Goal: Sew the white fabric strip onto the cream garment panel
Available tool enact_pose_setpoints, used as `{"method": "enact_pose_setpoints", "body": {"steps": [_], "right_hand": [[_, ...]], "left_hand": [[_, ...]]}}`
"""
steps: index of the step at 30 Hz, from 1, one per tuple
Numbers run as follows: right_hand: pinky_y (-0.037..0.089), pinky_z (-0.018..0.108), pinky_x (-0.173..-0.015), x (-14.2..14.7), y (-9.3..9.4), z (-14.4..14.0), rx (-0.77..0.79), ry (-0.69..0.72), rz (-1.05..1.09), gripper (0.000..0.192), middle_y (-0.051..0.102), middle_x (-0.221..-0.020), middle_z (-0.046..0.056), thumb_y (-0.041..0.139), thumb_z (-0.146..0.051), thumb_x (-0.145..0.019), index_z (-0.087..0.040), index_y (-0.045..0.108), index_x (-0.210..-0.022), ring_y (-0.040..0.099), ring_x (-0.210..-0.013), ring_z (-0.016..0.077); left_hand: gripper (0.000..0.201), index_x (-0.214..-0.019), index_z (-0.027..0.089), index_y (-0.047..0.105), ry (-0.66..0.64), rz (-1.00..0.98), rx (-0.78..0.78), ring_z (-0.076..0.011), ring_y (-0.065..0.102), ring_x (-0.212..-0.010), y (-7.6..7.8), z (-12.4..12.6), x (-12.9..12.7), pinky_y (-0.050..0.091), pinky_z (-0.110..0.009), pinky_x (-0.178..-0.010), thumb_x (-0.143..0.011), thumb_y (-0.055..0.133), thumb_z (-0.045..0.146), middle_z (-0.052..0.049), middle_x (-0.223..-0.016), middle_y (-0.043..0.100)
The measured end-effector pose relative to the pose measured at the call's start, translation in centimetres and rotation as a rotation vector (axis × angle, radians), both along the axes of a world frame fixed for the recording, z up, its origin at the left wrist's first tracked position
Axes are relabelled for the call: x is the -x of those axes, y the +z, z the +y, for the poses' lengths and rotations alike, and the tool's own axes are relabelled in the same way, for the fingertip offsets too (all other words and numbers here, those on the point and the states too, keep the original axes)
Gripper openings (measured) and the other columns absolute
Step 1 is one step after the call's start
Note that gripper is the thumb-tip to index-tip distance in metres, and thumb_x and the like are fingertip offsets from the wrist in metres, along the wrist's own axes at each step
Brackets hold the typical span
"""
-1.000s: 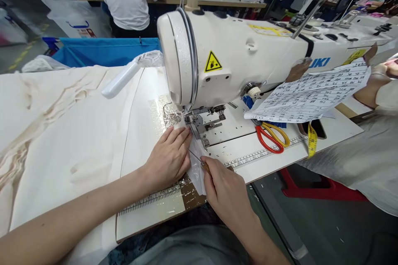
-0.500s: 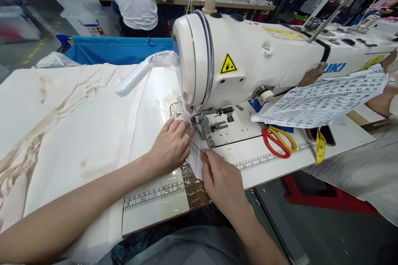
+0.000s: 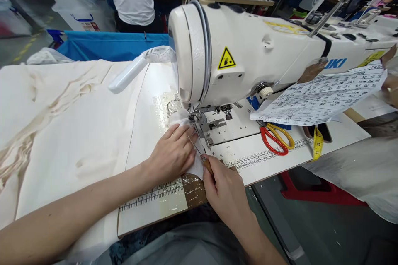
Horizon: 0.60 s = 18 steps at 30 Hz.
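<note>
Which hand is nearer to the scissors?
Right. The right hand is left of the scissors and lower in view; the left hand is farther left, close to the needle end of the sewing machine.

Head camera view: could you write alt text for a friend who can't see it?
A person's left hand rests on white fabric near the needle end of a sewing machine, while the right hand holds a thin, wooden-handled tool. Scissors, a tape measure and a handwritten sheet are to the right.
</note>
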State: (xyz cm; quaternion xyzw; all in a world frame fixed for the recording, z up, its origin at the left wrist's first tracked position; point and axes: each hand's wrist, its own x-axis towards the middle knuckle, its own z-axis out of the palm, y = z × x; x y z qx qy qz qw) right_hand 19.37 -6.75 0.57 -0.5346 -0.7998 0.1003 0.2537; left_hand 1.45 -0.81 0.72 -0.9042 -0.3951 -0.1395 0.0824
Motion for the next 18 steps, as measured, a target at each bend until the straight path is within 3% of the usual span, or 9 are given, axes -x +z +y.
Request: {"method": "enact_pose_setpoints", "body": {"steps": [4,11,15,18], "right_hand": [[0.050,0.026,-0.060,-1.1,0.3,-0.3,0.013,0.006,0.050,0.026,0.078,-0.087,0.007,0.042,-0.014,-0.096,-0.014,0.065,-0.107,0.073,-0.072,0.0199],[0.048,0.023,-0.051,-3.9,-0.3,0.3,0.125,-0.147,0.268,0.025,0.074,-0.079,0.004,0.044,-0.026,-0.099,-0.017,0.066,-0.107,0.068,-0.059,0.0159],[0.047,0.023,-0.049,-4.2,-0.8,0.4,0.132,-0.174,0.316,0.027,0.070,-0.071,0.003,0.045,-0.029,-0.098,-0.014,0.067,-0.107,0.063,-0.054,0.0148],[0.046,0.023,-0.048,-4.1,-0.8,0.4,0.135,-0.171,0.314,0.028,0.068,-0.067,0.002,0.045,-0.030,-0.099,-0.013,0.067,-0.107,0.060,-0.050,0.0141]], "left_hand": [[0.043,-0.129,0.004,0.061,0.026,0.039,0.013,-0.0312,0.052,-0.130,-0.2,0.0,-0.1,0.039,-0.050,-0.114,-0.100,0.038,0.027,-0.018,-0.136,0.060],[0.047,-0.135,0.004,0.055,0.037,0.090,0.052,-0.0312,0.049,-0.133,0.0,0.1,0.2,0.034,-0.052,-0.117,-0.101,0.033,0.027,-0.017,-0.140,0.057],[0.049,-0.132,0.004,0.058,0.028,0.064,0.005,-0.0307,0.051,-0.130,-0.4,-0.1,0.0,0.034,-0.052,-0.116,-0.104,0.031,0.033,-0.017,-0.137,0.060],[0.047,-0.131,0.003,0.058,0.021,0.061,-0.028,-0.0300,0.053,-0.128,-0.6,-0.1,0.0,0.035,-0.051,-0.116,-0.102,0.030,0.027,-0.017,-0.136,0.060]]}}
